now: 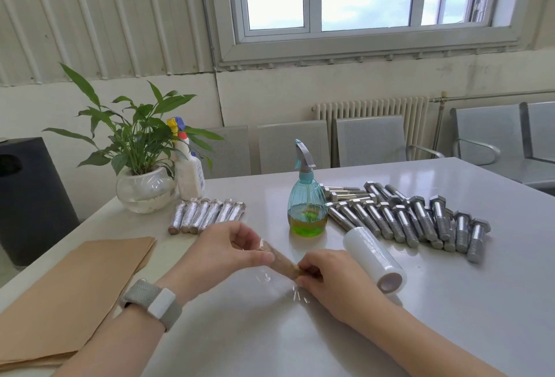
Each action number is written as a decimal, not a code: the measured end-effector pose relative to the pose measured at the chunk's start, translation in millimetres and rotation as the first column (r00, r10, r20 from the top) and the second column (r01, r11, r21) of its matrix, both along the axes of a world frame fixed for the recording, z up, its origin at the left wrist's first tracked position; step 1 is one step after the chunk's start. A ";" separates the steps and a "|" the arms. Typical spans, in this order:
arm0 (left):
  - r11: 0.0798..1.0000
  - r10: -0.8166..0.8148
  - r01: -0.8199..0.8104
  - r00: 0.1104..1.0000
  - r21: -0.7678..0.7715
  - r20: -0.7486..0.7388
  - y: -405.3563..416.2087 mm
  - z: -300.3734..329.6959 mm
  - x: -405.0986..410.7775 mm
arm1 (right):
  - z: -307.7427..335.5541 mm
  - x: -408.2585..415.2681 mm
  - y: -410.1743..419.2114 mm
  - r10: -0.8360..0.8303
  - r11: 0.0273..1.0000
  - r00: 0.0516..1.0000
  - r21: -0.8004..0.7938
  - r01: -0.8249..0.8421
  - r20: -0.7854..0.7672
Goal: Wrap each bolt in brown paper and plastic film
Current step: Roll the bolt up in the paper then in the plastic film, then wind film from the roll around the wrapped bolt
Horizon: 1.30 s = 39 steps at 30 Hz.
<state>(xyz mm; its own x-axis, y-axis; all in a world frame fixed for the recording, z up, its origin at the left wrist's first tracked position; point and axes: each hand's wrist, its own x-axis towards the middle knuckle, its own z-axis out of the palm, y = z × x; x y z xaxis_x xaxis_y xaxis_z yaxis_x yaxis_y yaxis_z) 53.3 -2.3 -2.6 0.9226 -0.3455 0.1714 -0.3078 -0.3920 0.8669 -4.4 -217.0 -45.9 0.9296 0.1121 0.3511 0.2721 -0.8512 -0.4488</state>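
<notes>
Spanning both hands [228,249]: paper-wrapped bolt [282,259]

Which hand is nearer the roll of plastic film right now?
Right. The right hand grips one end of the paper-wrapped bolt, just left of the film roll. The left hand holds the bolt's other end, farther away.
</notes>
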 end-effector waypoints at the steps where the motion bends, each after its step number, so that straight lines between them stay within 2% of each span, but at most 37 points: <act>1: 0.999 -0.005 0.006 1.000 -0.046 0.010 -7.5 2.2 0.3 | 0.1 -0.7 -0.7 -0.013 1.000 1.000 -0.002 0.013 0.003; 5: 0.972 -0.015 0.023 0.999 -0.233 0.039 -45.3 -0.1 -0.7 | -0.7 -2.9 -2.6 -0.025 1.000 1.000 -0.017 0.025 0.002; 8: 0.939 -0.068 0.078 0.997 -0.335 0.041 -77.4 -8.2 0.2 | -0.3 -2.9 -2.1 -0.014 0.997 1.000 0.076 0.015 -0.021; 11: 0.916 -0.023 0.018 1.000 -0.400 -0.008 -103.5 -22.4 2.0 | -2.0 -2.0 -1.4 -0.030 0.991 0.999 0.128 0.034 -0.034; 14: 0.890 0.063 -0.092 0.995 -0.446 -0.079 -118.3 -36.4 3.4 | -2.5 -1.7 -0.8 -0.042 0.996 0.999 0.075 0.044 -0.028; 17: 0.864 0.064 -0.103 0.993 -0.492 -0.097 -121.3 -41.2 7.8 | 0.1 -0.6 0.2 -0.075 0.997 0.996 0.010 0.076 -0.054; 19: 0.873 0.071 -0.104 0.994 -0.476 -0.087 -119.1 -43.8 8.6 | 7.8 -1.8 3.2 -0.069 0.997 0.994 -0.029 0.066 -0.088; 23: 0.927 0.037 -0.060 0.997 -0.371 -0.068 -116.3 -44.4 2.5 | 39.8 -9.0 -14.0 -0.032 0.999 0.960 -0.018 0.029 -0.277; 26: 0.938 0.062 -0.078 0.996 -0.338 -0.056 -115.4 -42.6 -1.1 | 64.3 -11.1 -53.1 -0.127 0.951 0.963 0.245 0.186 -0.238; 27: 0.944 0.080 -0.089 0.996 -0.317 -0.044 -115.6 -42.9 -1.8 | 68.3 -11.6 -63.9 -0.182 0.946 0.963 0.231 0.226 -0.198; 29: 0.954 0.103 -0.104 0.995 -0.280 -0.020 -117.2 -44.4 -2.1 | 68.8 -9.9 -76.8 -0.335 0.941 0.920 -0.108 0.319 -0.204; 30: 0.956 0.109 -0.108 0.994 -0.274 -0.012 -118.4 -45.4 -1.1 | 64.7 -9.2 -77.1 -0.375 0.921 0.879 -0.222 0.319 -0.293; 31: 0.957 0.112 -0.110 0.994 -0.268 -0.006 -119.9 -45.4 -0.3 | 60.2 -9.1 -74.2 -0.375 0.923 0.835 -0.244 0.296 -0.404; 32: 0.958 0.108 -0.105 0.994 -0.268 -0.006 -121.8 -46.1 0.5 | 56.2 -9.6 -68.7 -0.352 0.936 0.787 -0.200 0.290 -0.506; 33: 0.955 0.089 -0.090 0.996 -0.284 -0.018 -123.9 -46.5 0.6 | 52.2 -7.5 -65.3 -0.337 0.942 0.771 -0.178 0.286 -0.541; 35: 0.937 0.009 -0.027 0.998 -0.348 -0.055 -127.1 -46.3 -2.4 | 50.1 -2.3 -64.2 -0.341 0.939 0.768 -0.166 0.300 -0.542; 36: 0.934 -0.023 0.000 0.998 -0.356 -0.061 -128.3 -46.6 -3.5 | 52.7 -1.0 -65.2 -0.327 0.938 0.759 -0.094 0.335 -0.562; 37: 0.933 -0.053 0.025 0.996 -0.358 -0.069 -128.8 -46.8 -3.7 | 55.9 0.7 -67.5 -0.269 0.923 0.748 0.060 0.380 -0.606; 39: 0.924 -0.110 0.050 0.984 -0.380 -0.138 -129.2 -47.0 -2.2 | 65.2 -0.1 -73.5 -0.053 0.786 0.741 0.430 0.444 -0.669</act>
<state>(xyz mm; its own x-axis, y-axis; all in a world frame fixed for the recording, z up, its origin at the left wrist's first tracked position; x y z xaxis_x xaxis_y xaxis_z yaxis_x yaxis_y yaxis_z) 51.1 -131.5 -49.6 0.9198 -0.3580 0.1606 -0.1758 -0.0100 0.9844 -4.5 -290.5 19.4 0.9155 -0.1775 -0.3610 -0.4023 -0.4064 -0.8203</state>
